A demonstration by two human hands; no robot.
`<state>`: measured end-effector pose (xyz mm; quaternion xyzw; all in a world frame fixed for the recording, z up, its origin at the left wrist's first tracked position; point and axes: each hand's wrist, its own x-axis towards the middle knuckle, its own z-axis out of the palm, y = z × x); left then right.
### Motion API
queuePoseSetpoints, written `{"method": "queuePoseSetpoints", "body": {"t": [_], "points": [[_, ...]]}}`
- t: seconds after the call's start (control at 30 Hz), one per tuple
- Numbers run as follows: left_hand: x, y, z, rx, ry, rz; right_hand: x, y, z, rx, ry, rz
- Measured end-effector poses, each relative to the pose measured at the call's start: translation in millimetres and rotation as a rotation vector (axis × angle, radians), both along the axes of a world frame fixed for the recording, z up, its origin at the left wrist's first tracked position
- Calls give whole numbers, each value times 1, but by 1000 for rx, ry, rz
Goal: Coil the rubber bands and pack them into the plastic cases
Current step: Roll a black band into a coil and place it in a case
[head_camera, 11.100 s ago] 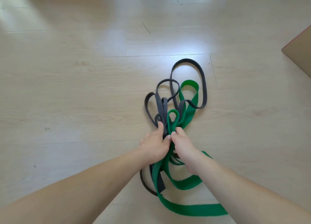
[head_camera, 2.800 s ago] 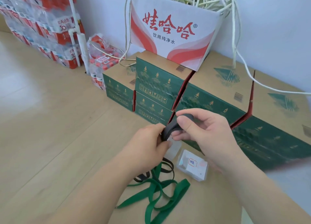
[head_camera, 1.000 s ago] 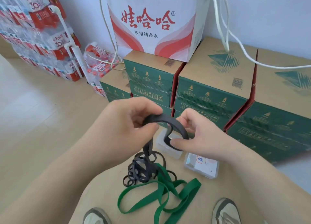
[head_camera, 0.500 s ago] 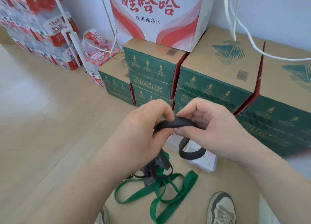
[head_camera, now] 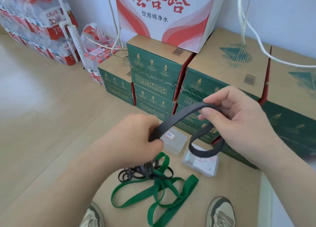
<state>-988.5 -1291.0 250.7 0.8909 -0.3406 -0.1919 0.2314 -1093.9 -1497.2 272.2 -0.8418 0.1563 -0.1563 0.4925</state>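
Observation:
A dark grey rubber band point(head_camera: 177, 119) stretches between my two hands above the floor. My left hand point(head_camera: 130, 141) pinches its lower end; the rest of the band drops under that hand into a loose heap point(head_camera: 136, 173). My right hand point(head_camera: 237, 119) pinches the upper end, and a loop of band point(head_camera: 203, 152) hangs below it. A green rubber band point(head_camera: 153, 191) lies tangled on the cardboard sheet. Two clear plastic cases rest beyond it: one point(head_camera: 174, 141) with a small label, one point(head_camera: 201, 165) with paper inside, partly behind the hanging loop.
Green cardboard boxes point(head_camera: 153, 73) are stacked close behind the cases, with a red-and-white box point(head_camera: 162, 13) on top. Packs of water bottles point(head_camera: 37, 27) stand at the left wall. White cords point(head_camera: 248, 30) hang at the right. My two shoes point(head_camera: 220, 211) are at the bottom edge.
My hands have drawn apart, the right one up and to the right, pulling the grey band out from a tight fold into a long strip with a loop hanging below.

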Motion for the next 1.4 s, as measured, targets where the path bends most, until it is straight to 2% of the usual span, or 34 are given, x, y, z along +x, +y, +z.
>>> {"method": "queuePoseSetpoints", "body": {"t": [0.1,0.17,0.23,0.3,0.4,0.47,0.63,0.7,0.8,0.97,1.03,1.13,1.17,1.3,1.4], "points": [[7,8,10,-250,-43,102,-2,-10,-11,-65,219,91],[0,6,15,-443,-76,133,-1,-7,-14,41,287,206],[-10,-1,19,-564,-122,102,0,0,-13,236,221,283],[-16,-8,19,-607,-184,40,2,5,-6,391,93,277],[-9,-8,19,-642,-281,27,2,5,3,471,-50,184],[-7,-7,19,-640,-299,7,2,3,3,459,-75,178],[-16,-12,15,-616,-242,-107,0,14,-2,267,-64,244],[-17,-13,14,-641,-205,-45,-1,18,0,280,-81,222],[-19,-14,17,-719,-55,89,-1,19,3,244,-75,217],[-27,-14,19,-755,35,94,-4,23,2,166,-112,167],[-23,-14,13,-672,132,67,-5,23,2,157,-161,96],[-24,-18,-5,-313,126,11,-6,21,6,236,-224,18],[-26,-21,-10,-255,124,30,-7,22,7,250,-235,9],[-23,-31,-13,-348,257,131,-8,19,9,249,-244,-22],[-17,-27,1,-333,101,144,-10,4,9,137,-112,-24]]}}
